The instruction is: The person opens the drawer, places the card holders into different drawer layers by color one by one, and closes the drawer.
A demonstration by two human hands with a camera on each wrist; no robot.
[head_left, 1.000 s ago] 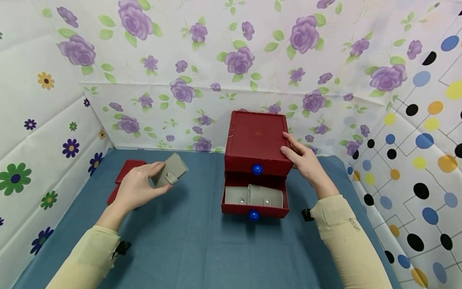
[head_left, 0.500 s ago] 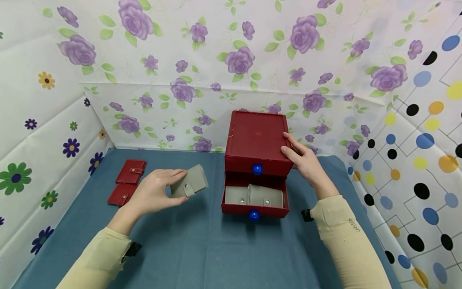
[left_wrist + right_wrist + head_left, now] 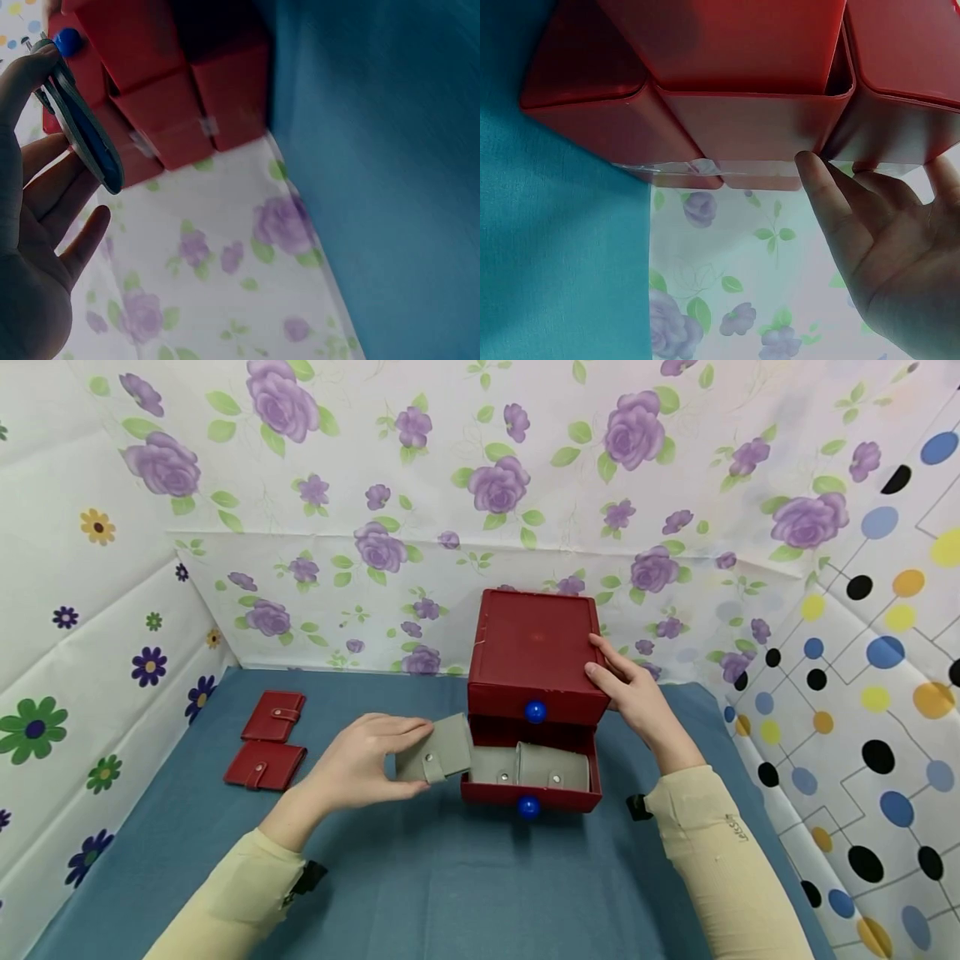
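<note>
My left hand [image 3: 367, 764] pinches a grey snap wallet [image 3: 438, 750] between thumb and fingers, just off the left edge of a pulled-out drawer [image 3: 573, 797]. In the left wrist view the wallet [image 3: 82, 124] shows edge-on. Inside that drawer lie two grey snap wallets, one on the left [image 3: 491, 766] and one on the right [image 3: 553, 768]. The drawer belongs to a red drawer box [image 3: 536, 643] with blue knobs. My right hand [image 3: 637, 697] holds the box's upper right side; in the right wrist view its fingers touch the red side wall [image 3: 742, 124].
Two red snap wallets, a far one [image 3: 274, 716] and a near one [image 3: 264, 766], lie on the blue cloth [image 3: 480, 893] at the left. A flowered sheet [image 3: 315, 593] hangs right behind the box. A dotted sheet [image 3: 862, 727] stands at the right.
My left hand has carried the grey wallet rightwards from near the red wallets to the drawer's left edge. Both red wallets have come into full view. My right hand has stayed on the box.
</note>
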